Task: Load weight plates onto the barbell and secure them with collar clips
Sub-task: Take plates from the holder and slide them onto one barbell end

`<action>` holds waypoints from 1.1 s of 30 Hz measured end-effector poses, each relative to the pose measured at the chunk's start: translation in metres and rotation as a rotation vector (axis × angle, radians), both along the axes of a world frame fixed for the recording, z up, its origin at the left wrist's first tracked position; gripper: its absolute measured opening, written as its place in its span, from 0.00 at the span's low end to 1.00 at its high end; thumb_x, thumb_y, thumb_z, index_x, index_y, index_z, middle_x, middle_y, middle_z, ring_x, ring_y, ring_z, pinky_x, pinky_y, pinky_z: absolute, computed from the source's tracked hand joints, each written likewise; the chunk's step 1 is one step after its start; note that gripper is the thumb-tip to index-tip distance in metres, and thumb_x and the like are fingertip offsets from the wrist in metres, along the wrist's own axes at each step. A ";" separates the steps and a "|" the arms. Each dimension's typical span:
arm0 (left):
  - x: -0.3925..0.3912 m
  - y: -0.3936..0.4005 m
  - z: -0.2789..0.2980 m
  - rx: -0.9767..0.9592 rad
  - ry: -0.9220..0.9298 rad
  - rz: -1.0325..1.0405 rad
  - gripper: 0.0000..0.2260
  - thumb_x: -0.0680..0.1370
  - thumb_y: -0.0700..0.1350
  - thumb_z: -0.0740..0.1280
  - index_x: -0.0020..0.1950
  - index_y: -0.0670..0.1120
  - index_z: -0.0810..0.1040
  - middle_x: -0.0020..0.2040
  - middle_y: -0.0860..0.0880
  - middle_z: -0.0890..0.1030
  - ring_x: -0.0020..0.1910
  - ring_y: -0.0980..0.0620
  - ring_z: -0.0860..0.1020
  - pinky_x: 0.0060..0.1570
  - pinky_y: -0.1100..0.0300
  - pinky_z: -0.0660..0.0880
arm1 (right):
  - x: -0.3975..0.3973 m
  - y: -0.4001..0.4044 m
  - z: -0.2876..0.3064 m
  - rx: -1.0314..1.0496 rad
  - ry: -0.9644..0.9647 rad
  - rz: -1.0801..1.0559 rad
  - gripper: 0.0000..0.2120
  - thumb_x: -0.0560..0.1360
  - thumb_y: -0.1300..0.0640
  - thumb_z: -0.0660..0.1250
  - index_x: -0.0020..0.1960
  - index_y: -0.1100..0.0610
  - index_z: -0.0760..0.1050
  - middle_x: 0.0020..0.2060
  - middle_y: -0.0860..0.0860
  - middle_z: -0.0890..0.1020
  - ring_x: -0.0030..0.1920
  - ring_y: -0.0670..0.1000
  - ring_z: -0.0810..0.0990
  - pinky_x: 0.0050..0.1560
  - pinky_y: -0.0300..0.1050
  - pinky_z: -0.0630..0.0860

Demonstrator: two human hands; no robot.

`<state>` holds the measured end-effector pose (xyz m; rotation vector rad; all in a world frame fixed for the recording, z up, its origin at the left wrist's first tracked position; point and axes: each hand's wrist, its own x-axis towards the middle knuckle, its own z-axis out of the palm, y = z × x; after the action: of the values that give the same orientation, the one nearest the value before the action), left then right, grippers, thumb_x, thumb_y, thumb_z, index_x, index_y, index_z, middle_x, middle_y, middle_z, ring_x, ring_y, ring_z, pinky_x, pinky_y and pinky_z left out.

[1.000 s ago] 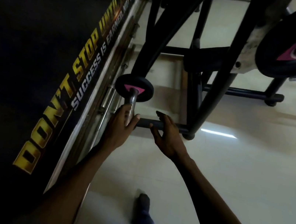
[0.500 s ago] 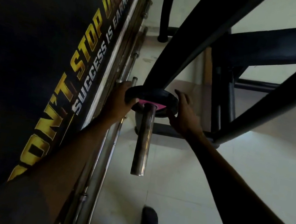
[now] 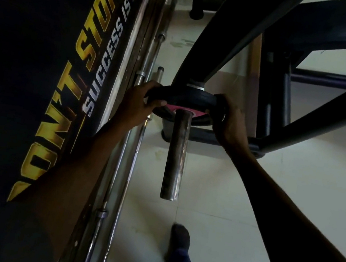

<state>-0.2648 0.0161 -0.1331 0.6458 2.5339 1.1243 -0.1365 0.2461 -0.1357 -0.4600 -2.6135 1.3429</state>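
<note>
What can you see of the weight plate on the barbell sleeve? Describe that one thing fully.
The weight plate is a black, rubbery-looking disc with a pink centre, seen nearly edge-on. It sits far up the steel barbell sleeve, which passes through its hole. The left hand and right hand grip opposite rims. No collar clip is visible.

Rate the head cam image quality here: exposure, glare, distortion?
Head view: underexposed overall, the right hand and its forearm nearly silhouetted against the bright floor; the weight plate reads as a black mass with little edge detail; soft glare runs along the barbell sleeve; wide-angle distortion bows the rack frame; the left hand is better lit, the wall banner lettering legible.
</note>
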 end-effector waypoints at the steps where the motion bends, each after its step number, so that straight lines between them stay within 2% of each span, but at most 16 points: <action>1: 0.008 -0.005 -0.003 0.002 0.009 0.009 0.21 0.77 0.50 0.74 0.67 0.42 0.78 0.58 0.51 0.82 0.60 0.52 0.79 0.58 0.58 0.78 | 0.008 -0.004 -0.002 0.001 0.005 0.006 0.11 0.82 0.61 0.67 0.64 0.62 0.76 0.56 0.55 0.83 0.54 0.50 0.81 0.48 0.25 0.69; 4: 0.041 -0.025 -0.013 0.007 0.009 0.030 0.19 0.77 0.49 0.75 0.66 0.45 0.79 0.57 0.54 0.82 0.59 0.55 0.80 0.60 0.55 0.79 | 0.041 -0.018 -0.010 0.020 0.046 0.003 0.10 0.81 0.62 0.68 0.62 0.61 0.77 0.54 0.51 0.81 0.52 0.48 0.79 0.48 0.24 0.68; 7: 0.087 -0.049 -0.017 0.040 0.016 0.035 0.20 0.75 0.56 0.72 0.65 0.51 0.79 0.58 0.57 0.82 0.57 0.69 0.78 0.60 0.62 0.79 | 0.084 -0.036 -0.018 0.045 0.102 0.006 0.12 0.79 0.66 0.69 0.61 0.59 0.77 0.51 0.46 0.78 0.49 0.44 0.76 0.49 0.23 0.67; 9: 0.120 -0.064 -0.017 0.044 0.019 0.064 0.19 0.76 0.58 0.71 0.65 0.54 0.78 0.59 0.61 0.81 0.59 0.73 0.76 0.60 0.67 0.76 | 0.112 -0.048 -0.023 0.056 0.115 0.014 0.15 0.76 0.68 0.69 0.61 0.59 0.78 0.51 0.45 0.78 0.48 0.42 0.74 0.50 0.25 0.67; 11: 0.152 -0.077 -0.017 0.046 0.034 0.072 0.17 0.77 0.56 0.71 0.65 0.54 0.78 0.57 0.64 0.81 0.58 0.71 0.77 0.58 0.71 0.75 | 0.139 -0.061 -0.026 0.058 0.114 0.017 0.17 0.75 0.70 0.68 0.62 0.59 0.78 0.52 0.45 0.78 0.48 0.42 0.74 0.49 0.27 0.68; 14: 0.194 -0.092 -0.018 0.068 0.037 0.098 0.15 0.79 0.50 0.72 0.64 0.48 0.80 0.57 0.56 0.83 0.59 0.58 0.81 0.57 0.71 0.75 | 0.173 -0.080 -0.026 0.055 0.113 0.021 0.19 0.75 0.70 0.69 0.63 0.56 0.77 0.54 0.47 0.79 0.50 0.45 0.77 0.50 0.30 0.73; 17: 0.230 -0.104 -0.017 0.078 0.015 0.137 0.15 0.79 0.45 0.73 0.65 0.44 0.80 0.59 0.51 0.83 0.61 0.53 0.80 0.56 0.74 0.74 | 0.203 -0.097 -0.022 0.064 0.096 0.019 0.21 0.73 0.72 0.69 0.63 0.56 0.78 0.55 0.51 0.82 0.53 0.52 0.80 0.51 0.47 0.80; 19: 0.254 -0.111 -0.013 0.098 -0.001 0.159 0.17 0.79 0.45 0.74 0.66 0.43 0.79 0.60 0.50 0.82 0.62 0.53 0.80 0.56 0.74 0.74 | 0.224 -0.104 -0.017 0.071 0.106 0.029 0.22 0.71 0.71 0.70 0.63 0.57 0.78 0.54 0.52 0.82 0.53 0.53 0.81 0.51 0.51 0.81; 22: 0.290 -0.117 0.003 0.160 -0.028 0.192 0.18 0.79 0.44 0.74 0.68 0.43 0.79 0.62 0.50 0.81 0.63 0.52 0.79 0.59 0.69 0.76 | 0.258 -0.109 0.001 0.069 0.119 0.026 0.21 0.72 0.67 0.72 0.63 0.55 0.77 0.55 0.53 0.82 0.53 0.53 0.81 0.52 0.46 0.81; 26: 0.344 -0.116 0.046 0.215 -0.014 0.167 0.18 0.79 0.47 0.74 0.67 0.42 0.78 0.63 0.47 0.82 0.63 0.50 0.79 0.63 0.52 0.79 | 0.319 -0.114 0.048 0.023 0.166 -0.018 0.17 0.76 0.61 0.72 0.63 0.53 0.76 0.55 0.51 0.83 0.53 0.49 0.80 0.51 0.39 0.78; 28: 0.373 -0.111 0.071 0.261 0.010 0.143 0.19 0.78 0.49 0.73 0.67 0.43 0.78 0.63 0.46 0.82 0.64 0.49 0.79 0.63 0.53 0.78 | 0.352 -0.112 0.076 0.006 0.196 -0.055 0.16 0.76 0.58 0.70 0.63 0.53 0.76 0.56 0.50 0.83 0.54 0.47 0.80 0.51 0.36 0.78; 31: 0.415 -0.100 0.107 0.291 0.040 0.123 0.20 0.79 0.51 0.72 0.70 0.47 0.77 0.66 0.48 0.81 0.65 0.52 0.78 0.63 0.62 0.77 | 0.398 -0.106 0.118 0.001 0.223 -0.127 0.16 0.78 0.62 0.70 0.65 0.55 0.76 0.59 0.50 0.83 0.58 0.50 0.82 0.54 0.44 0.81; 33: 0.438 -0.089 0.128 0.322 0.043 0.111 0.21 0.79 0.52 0.71 0.71 0.48 0.77 0.67 0.47 0.80 0.67 0.50 0.78 0.64 0.56 0.77 | 0.425 -0.100 0.146 0.003 0.244 -0.171 0.17 0.78 0.63 0.70 0.66 0.56 0.77 0.60 0.51 0.83 0.60 0.52 0.82 0.57 0.48 0.81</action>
<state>0.1728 -0.0732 -0.0049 0.6157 2.4712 1.5949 0.2889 0.1456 0.0106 -0.4747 -2.3230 1.2542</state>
